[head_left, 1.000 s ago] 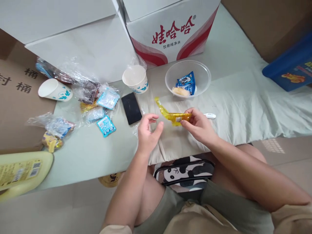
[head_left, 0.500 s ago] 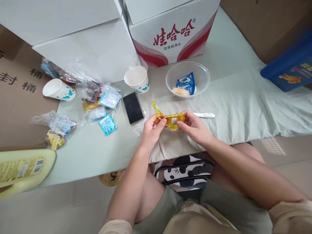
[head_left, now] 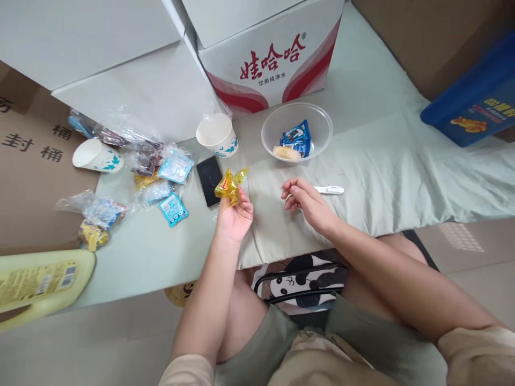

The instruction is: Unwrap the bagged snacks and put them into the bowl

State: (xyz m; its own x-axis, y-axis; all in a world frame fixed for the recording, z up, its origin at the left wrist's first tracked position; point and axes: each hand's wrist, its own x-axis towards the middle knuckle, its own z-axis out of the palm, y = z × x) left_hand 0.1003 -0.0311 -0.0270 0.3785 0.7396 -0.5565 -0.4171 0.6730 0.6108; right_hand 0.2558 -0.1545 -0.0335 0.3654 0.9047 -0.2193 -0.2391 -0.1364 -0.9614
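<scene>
My left hand (head_left: 235, 217) is closed on a crumpled yellow see-through wrapper (head_left: 228, 186), raised over the near right corner of a black phone (head_left: 209, 179). My right hand (head_left: 306, 203) hovers above the cloth with fingers loosely bent and apart, holding nothing. Just beyond it lies a white slim-handled tool (head_left: 332, 190), its other end hidden behind the hand. A clear plastic bowl (head_left: 325, 131) stands farther back, with blue packets (head_left: 296, 139) and a pale yellow piece (head_left: 286, 153) inside.
Left of the phone, plastic wrappers and light-blue packets (head_left: 174, 209) lie heaped. One paper cup (head_left: 217, 136) stands behind the phone; another cup (head_left: 98, 156) tilts at the left. A white carton (head_left: 267, 69) backs the bench. Yellow (head_left: 44, 279) and blue (head_left: 470, 96) jugs flank it.
Both hands held the yellow wrapper stretched between them. Now my right hand has let go, and my left hand has carried the wrapper left toward the phone, where it is bunched up.
</scene>
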